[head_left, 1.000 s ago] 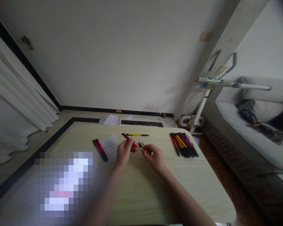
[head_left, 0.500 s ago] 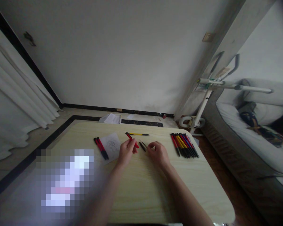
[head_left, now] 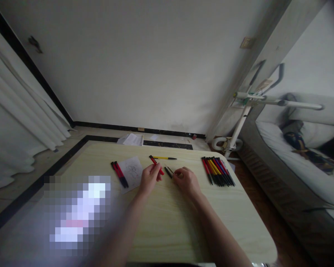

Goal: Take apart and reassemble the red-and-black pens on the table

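My left hand (head_left: 150,178) is closed round the red barrel of a pen (head_left: 153,160), whose black clip end points up and away. My right hand (head_left: 186,180) is pinched at the near end of a thin pen refill (head_left: 170,170). Between the hands, a short black pen grip section (head_left: 167,172) lies on the table, just left of the refill. A yellow and black pen (head_left: 165,158) lies crosswise beyond my hands. Fingers partly hide the lower end of the red barrel.
On the right lies a row of red, yellow and blue pens (head_left: 217,171). Two red and black pens (head_left: 119,174) rest on a paper with a drawing (head_left: 133,170) at left. The table's (head_left: 161,222) right edge faces a bed (head_left: 284,178) and a white exercise stand (head_left: 241,126).
My right hand has moved slightly left, and its fingertips have closed on the thin refill. The left hand still holds the red barrel in nearly the same spot.
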{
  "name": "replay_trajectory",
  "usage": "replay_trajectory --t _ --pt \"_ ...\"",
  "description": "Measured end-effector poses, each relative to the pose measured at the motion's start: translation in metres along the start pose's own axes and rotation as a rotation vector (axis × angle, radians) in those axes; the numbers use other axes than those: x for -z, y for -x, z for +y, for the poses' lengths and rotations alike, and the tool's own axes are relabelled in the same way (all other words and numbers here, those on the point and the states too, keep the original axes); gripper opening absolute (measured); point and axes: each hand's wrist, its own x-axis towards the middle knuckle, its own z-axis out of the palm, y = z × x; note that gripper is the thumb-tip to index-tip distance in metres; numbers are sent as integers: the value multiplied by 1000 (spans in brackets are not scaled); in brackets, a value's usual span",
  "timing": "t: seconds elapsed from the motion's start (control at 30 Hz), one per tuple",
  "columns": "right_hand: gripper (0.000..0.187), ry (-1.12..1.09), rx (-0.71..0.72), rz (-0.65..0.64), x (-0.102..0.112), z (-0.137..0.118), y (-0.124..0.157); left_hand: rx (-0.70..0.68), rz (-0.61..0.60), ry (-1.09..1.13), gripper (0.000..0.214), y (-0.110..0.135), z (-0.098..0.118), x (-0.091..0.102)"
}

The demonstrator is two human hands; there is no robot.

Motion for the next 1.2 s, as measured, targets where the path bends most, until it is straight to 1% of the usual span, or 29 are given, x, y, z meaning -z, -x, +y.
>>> replay_trajectory --t 0.13,0.3,0.43,0.53,0.67,0.87,0.93,1.07,1.2 --pt "15 -49 -24 18 -1 4 -2 14 17 10 36 -1 -3 1" --pt "12 -73 -33 46 -3 8 -3 21 38 1 35 -2 -3 1" --pt "11 -71 -39 48 -5 8 -3 -38 12 -66 31 0 -1 2" --pt "10 -71 -40 42 -5 8 -3 -75 26 -128 28 1 0 2" --pt "10 -64 -39 37 -3 7 -3 -149 31 -278 26 3 1 1" --pt "11 -68 -33 26 -2 6 -4 -271 8 -578 23 6 2 4" --pt "10 -67 -38 23 -1 6 -3 -299 -17 -657 23 6 2 4" --pt "8 -65 -60 11 0 4 -3 -358 -74 -764 25 5 0 3" --pt "8 -67 -69 5 0 2 -2 -406 -58 -804 26 5 -1 3"
